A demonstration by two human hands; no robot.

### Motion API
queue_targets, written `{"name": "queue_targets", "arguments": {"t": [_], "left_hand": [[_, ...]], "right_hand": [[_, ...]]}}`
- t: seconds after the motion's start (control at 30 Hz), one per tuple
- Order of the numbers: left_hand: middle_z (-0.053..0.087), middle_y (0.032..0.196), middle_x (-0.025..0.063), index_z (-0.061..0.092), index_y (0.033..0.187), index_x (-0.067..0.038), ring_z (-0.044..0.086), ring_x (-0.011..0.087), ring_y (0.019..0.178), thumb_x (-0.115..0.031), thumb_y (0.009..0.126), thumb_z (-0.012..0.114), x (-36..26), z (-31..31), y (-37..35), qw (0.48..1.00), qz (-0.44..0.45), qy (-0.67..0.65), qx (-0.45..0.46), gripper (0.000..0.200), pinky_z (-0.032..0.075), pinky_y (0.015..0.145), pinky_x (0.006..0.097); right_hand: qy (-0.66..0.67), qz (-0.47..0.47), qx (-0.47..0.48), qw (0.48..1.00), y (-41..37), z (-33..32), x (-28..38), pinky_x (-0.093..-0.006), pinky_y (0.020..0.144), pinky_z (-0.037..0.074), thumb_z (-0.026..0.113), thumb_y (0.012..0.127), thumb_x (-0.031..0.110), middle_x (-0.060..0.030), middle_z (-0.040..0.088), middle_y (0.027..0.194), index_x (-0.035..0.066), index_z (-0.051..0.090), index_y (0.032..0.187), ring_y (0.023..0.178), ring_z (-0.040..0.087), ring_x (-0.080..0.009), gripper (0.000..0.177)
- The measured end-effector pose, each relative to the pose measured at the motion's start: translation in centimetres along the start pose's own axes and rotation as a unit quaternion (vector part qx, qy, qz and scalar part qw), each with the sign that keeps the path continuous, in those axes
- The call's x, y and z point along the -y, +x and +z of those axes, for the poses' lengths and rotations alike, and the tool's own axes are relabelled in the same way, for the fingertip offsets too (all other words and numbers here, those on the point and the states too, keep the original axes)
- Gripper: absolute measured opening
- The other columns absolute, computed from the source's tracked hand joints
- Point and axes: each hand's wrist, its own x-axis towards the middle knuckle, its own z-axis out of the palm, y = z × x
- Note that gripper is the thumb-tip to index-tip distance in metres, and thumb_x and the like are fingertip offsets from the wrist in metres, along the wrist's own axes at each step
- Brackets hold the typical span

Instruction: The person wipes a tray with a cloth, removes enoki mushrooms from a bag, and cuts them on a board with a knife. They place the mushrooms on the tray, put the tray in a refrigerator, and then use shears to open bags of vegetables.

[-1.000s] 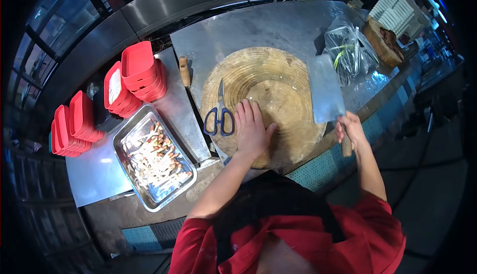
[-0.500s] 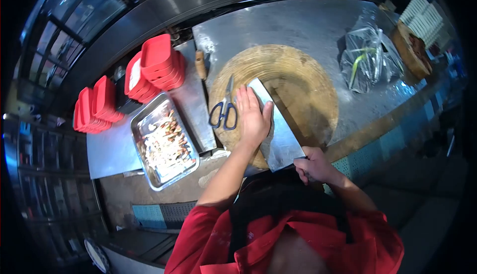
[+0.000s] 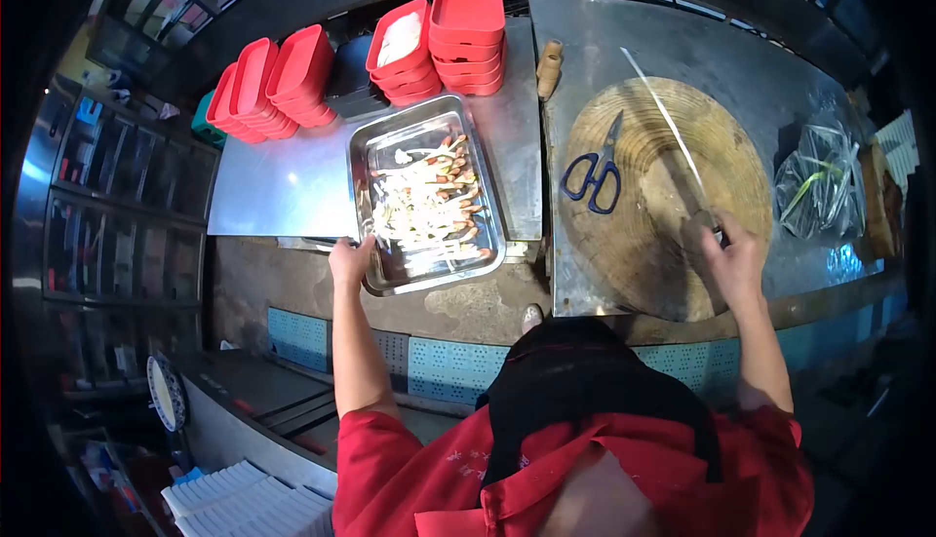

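My left hand (image 3: 351, 262) grips the near left edge of a metal tray (image 3: 492, 196), thumb over the rim. White and reddish-brown food pieces (image 3: 434, 201) lie spread in the tray. On the right, my right hand (image 3: 729, 249) is closed round the handle of a cleaver (image 3: 673, 128), whose blade shows edge-on as a thin bright line over the round wooden chopping block (image 3: 643, 274). Scissors with dark blue handles (image 3: 603, 172) rest on the block's left part.
Stacks of red trays (image 3: 468, 16) stand along the back left, beside a black container (image 3: 356, 79). A wooden-coloured roll (image 3: 549, 69) lies behind the block. At the right is a clear plastic bag (image 3: 824, 181) with something green. White trays (image 3: 249, 503) sit at the lower left.
The view has turned left. My left hand has left the cleaver's blade and taken hold of the metal tray's edge. My right hand has swung the cleaver upright to edge-on over the block.
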Motion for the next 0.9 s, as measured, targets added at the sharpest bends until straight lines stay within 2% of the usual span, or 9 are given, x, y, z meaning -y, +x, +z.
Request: {"name": "queue_targets", "arguments": {"t": [0.1,0.17,0.23,0.3,0.43,0.5,0.57,0.7,0.9], "left_hand": [[0.064,0.084,0.0114,0.058,0.104,0.004,0.061,0.0172,0.071,-0.016,0.079,0.064,0.9,0.1,-1.9,0.932,-0.103,-0.278,0.209,0.033,0.050,0.060,0.0304],[0.064,0.083,0.0091,0.058,0.100,0.002,0.059,0.0165,0.064,-0.009,0.079,0.061,2.3,1.0,-2.9,0.893,-0.052,-0.308,0.325,0.024,0.048,0.051,0.0289],[0.060,0.079,0.0097,0.056,0.090,0.002,0.054,0.0170,0.058,0.002,0.072,0.054,1.2,3.8,-6.5,0.841,-0.045,-0.512,0.170,0.018,0.040,0.041,0.0278],[0.057,0.074,0.0089,0.056,0.086,0.002,0.054,0.0174,0.060,0.001,0.068,0.052,3.0,4.6,-7.5,0.837,-0.121,-0.521,0.115,0.019,0.043,0.049,0.0277],[0.057,0.074,0.0093,0.056,0.084,0.004,0.056,0.0186,0.064,-0.003,0.066,0.053,-0.3,-0.7,-15.3,0.865,-0.053,-0.497,0.041,0.020,0.046,0.056,0.0276],[0.059,0.073,0.0110,0.057,0.085,0.006,0.058,0.0192,0.063,-0.002,0.064,0.054,-2.9,-3.3,-19.9,0.869,-0.055,-0.487,-0.074,0.023,0.048,0.057,0.0276],[0.061,0.072,0.0126,0.057,0.086,0.007,0.060,0.0201,0.060,-0.001,0.060,0.053,-4.6,-6.0,-23.4,0.874,0.058,-0.482,-0.021,0.028,0.049,0.056,0.0280],[0.062,0.073,0.0135,0.058,0.084,0.008,0.060,0.0200,0.057,-0.003,0.056,0.051,-11.8,-8.5,-31.6,0.859,0.155,-0.486,0.041,0.031,0.049,0.055,0.0282],[0.062,0.071,0.0110,0.060,0.086,0.006,0.058,0.0175,0.058,-0.005,0.054,0.053,-15.7,-12.5,-43.0,0.813,0.246,-0.473,0.234,0.035,0.047,0.056,0.0261]], "right_hand": [[-0.206,-0.010,-0.059,0.977,0.9,-0.4,-2.5,-0.0358,0.052,0.046,0.064,0.077,0.013,-0.0159,0.061,0.068,0.004,0.060,0.099,0.059,0.061,-0.0302,0.024],[-0.300,0.011,-0.052,0.952,1.0,-0.2,-3.8,-0.0409,0.059,0.047,0.065,0.077,0.015,-0.0172,0.062,0.079,0.009,0.057,0.105,0.070,0.060,-0.0359,0.030],[-0.328,0.010,-0.043,0.944,0.9,0.2,-4.8,-0.0423,0.061,0.047,0.067,0.075,0.018,-0.0132,0.062,0.084,0.012,0.056,0.108,0.072,0.060,-0.0337,0.035],[-0.343,0.006,0.009,0.939,1.2,0.3,-5.0,-0.0417,0.063,0.047,0.067,0.074,0.019,-0.0116,0.061,0.084,0.011,0.058,0.105,0.076,0.060,-0.0326,0.033],[-0.253,-0.140,-0.063,0.955,0.6,-2.5,-5.9,-0.0404,0.067,0.046,0.066,0.074,0.021,-0.0146,0.059,0.085,0.006,0.062,0.096,0.080,0.057,-0.0317,0.027],[-0.209,-0.124,-0.070,0.967,-1.6,-5.3,-7.4,-0.0371,0.067,0.046,0.066,0.073,0.017,-0.0146,0.057,0.080,0.002,0.061,0.097,0.074,0.056,-0.0307,0.028],[-0.036,0.079,0.031,0.996,-4.5,-8.6,-9.6,-0.0319,0.066,0.045,0.065,0.074,0.013,-0.0110,0.056,0.075,0.000,0.062,0.095,0.068,0.055,-0.0234,0.025],[0.281,0.147,-0.008,0.948,-11.3,-13.6,-15.4,-0.0256,0.066,0.042,0.065,0.076,0.009,-0.0043,0.056,0.074,-0.001,0.062,0.089,0.070,0.053,-0.0128,0.017],[0.127,-0.056,-0.153,0.978,-25.9,-27.3,-0.5,-0.0278,0.075,0.044,0.068,0.073,0.007,-0.0110,0.057,0.089,-0.002,0.060,0.099,0.081,0.057,-0.0198,0.029]]}}
